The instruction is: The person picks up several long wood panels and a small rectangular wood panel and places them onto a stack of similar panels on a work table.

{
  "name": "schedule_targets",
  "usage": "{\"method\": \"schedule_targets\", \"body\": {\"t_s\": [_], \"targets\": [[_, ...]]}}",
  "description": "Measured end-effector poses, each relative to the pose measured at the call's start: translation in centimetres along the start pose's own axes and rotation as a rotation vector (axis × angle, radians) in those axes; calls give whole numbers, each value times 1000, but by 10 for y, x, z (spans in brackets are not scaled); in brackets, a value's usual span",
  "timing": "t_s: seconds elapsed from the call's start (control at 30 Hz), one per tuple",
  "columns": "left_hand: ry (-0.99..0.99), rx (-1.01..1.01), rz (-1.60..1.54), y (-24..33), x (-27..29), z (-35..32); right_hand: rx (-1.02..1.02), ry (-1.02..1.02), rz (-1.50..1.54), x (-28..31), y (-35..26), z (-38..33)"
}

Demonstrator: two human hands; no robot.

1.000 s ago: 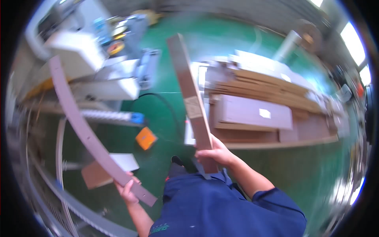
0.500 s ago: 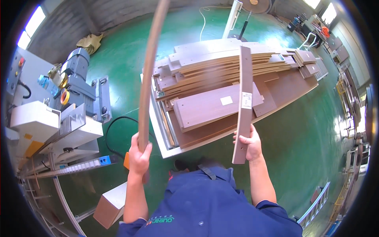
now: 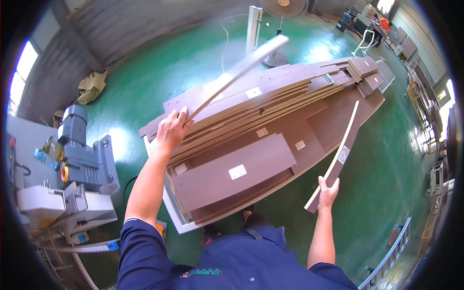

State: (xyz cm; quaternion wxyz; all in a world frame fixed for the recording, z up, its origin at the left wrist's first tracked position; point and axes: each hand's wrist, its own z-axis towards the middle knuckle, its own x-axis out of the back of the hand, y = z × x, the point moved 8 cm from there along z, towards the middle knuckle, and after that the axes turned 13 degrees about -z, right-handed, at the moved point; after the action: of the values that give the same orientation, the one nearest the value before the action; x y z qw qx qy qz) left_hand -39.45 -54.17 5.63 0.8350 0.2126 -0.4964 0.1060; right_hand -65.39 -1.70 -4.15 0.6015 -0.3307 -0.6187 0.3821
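The left arm reaches up and forward from its dark blue sleeve, nearly straight, and the left hand (image 3: 171, 130) is clenched around the near end of a long, thin, pale-edged brown wooden strip (image 3: 237, 72). From the fist, that strip runs far and to the right, rising over the stack of long dark brown wooden boards (image 3: 270, 116); its far end is blurred, just beside a white upright post (image 3: 253, 21) and a round standing fan (image 3: 279, 9).

The right arm stretches forward on the right, forearm bare, and the right hand (image 3: 328, 188) is closed on the lower part of a second curved brown wooden strip with a pale edge and a small white label (image 3: 340, 154). This strip's near end sticks out just below the hand over the green floor (image 3: 377, 193); its long axis runs far and slightly right, bowing gently, and its far tip lies across the right edge of the board stack.

The stack sits on a white-rimmed pallet (image 3: 169, 208) directly ahead, its near corner just beyond the person's feet. To the right of the stack there is broad open green floor, bounded far right by metal racks. To the left, a grey and white machine with a blue-grey motor (image 3: 77, 150) stands near, with a strip of floor between it and the pallet.
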Motion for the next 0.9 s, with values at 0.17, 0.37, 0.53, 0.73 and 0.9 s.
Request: {"method": "schedule_targets", "body": {"t_s": [0.17, 0.37, 0.53, 0.73, 0.9], "targets": [[-148, -117, 93, 10, -77, 55, 91, 10, 22, 3, -42, 73], [-183, -169, 39, 22, -113, 76, 409, -131, -145, -51, -139, 145], [-196, -141, 40, 13, -118, 78, 773, -427, -167, -150, -253, 178], [27, 56, 2, 26, -81, 43, 1251, -858, -469, -314, -354, 151], [93, 285, -245, 65, -21, -81, 1414, -1118, -508, -399, -362, 101]]}}
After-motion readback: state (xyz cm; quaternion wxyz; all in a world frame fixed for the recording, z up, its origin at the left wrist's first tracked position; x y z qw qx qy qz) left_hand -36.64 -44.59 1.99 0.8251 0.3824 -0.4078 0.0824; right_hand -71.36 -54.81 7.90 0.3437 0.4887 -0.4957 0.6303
